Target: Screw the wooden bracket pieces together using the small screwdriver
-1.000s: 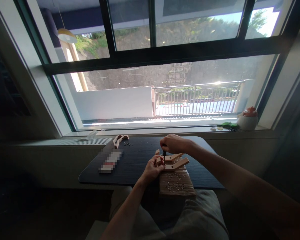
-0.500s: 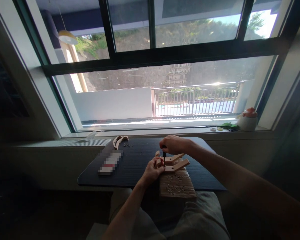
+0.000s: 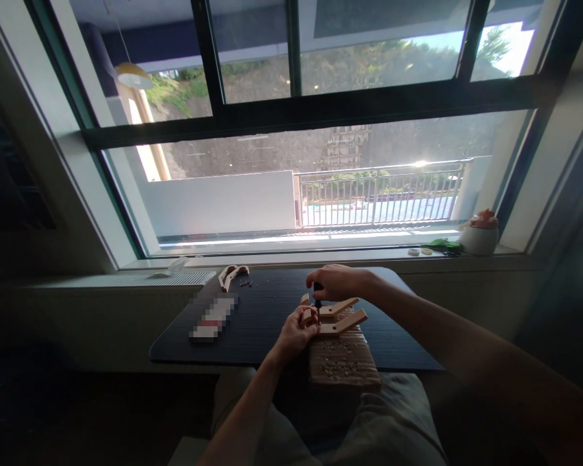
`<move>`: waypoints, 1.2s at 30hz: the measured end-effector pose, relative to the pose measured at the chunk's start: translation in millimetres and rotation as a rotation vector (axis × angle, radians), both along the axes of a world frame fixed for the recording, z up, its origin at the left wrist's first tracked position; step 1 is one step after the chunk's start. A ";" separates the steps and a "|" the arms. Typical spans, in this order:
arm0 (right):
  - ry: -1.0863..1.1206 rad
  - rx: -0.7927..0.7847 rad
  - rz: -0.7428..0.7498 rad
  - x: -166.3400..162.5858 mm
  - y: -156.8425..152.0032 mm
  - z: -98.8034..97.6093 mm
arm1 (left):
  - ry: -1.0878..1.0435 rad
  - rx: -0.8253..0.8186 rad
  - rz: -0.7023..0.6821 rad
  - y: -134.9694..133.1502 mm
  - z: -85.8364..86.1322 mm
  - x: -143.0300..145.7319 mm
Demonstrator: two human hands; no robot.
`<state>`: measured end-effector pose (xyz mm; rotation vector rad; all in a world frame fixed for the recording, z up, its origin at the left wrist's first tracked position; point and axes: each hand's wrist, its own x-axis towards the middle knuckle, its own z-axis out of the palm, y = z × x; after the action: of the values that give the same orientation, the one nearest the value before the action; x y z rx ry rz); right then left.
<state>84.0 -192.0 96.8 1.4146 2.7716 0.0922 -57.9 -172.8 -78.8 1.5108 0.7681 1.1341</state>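
My right hand [image 3: 334, 282] is closed over the dark handle of a small screwdriver [image 3: 317, 302] that stands upright on a pale wooden assembly [image 3: 340, 316] with two prongs pointing right. My left hand [image 3: 297, 332] grips the left end of that assembly, fingers curled round it. The wooden pieces rest on a brown perforated board [image 3: 342, 362] that overhangs the near edge of the dark table [image 3: 262, 317].
Two curved wooden parts [image 3: 233, 274] and a few small screws [image 3: 245, 282] lie at the table's back left. A blurred box [image 3: 212, 317] sits left of centre. A white pot [image 3: 479, 235] stands on the windowsill at the right. My lap is below the table edge.
My right hand has shifted slightly left over the screwdriver handle, fingers changing grip. My left hand and the wooden assembly stay in place.
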 end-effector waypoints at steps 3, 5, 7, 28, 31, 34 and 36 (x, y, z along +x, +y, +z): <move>0.007 -0.039 0.024 -0.6 0.2 0.6 | 0.008 -0.003 -0.006 -1.5 2.1 -0.5; 0.016 -0.047 0.032 -0.7 0.1 -0.3 | 0.004 -0.009 -0.010 -2.6 3.9 -0.1; 0.022 -0.042 0.031 -0.5 0.1 -1.9 | -0.001 -0.028 0.000 -3.4 5.4 0.7; 0.003 -0.029 0.003 -2.5 2.9 -1.5 | -0.050 -0.007 -0.066 1.6 -2.6 -0.5; -0.001 -0.017 -0.020 -3.3 3.7 -3.9 | -0.049 -0.021 -0.060 1.0 -2.3 -0.4; -0.012 -0.009 -0.037 -2.7 3.3 -3.0 | -0.038 -0.017 -0.041 0.1 -0.9 0.0; -0.021 -0.012 -0.044 -1.8 2.9 -0.6 | -0.024 -0.009 -0.025 -0.1 0.3 0.0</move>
<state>82.3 -189.1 96.2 1.4623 2.7183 0.0887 -57.8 -172.8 -78.6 1.4925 0.7349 1.1266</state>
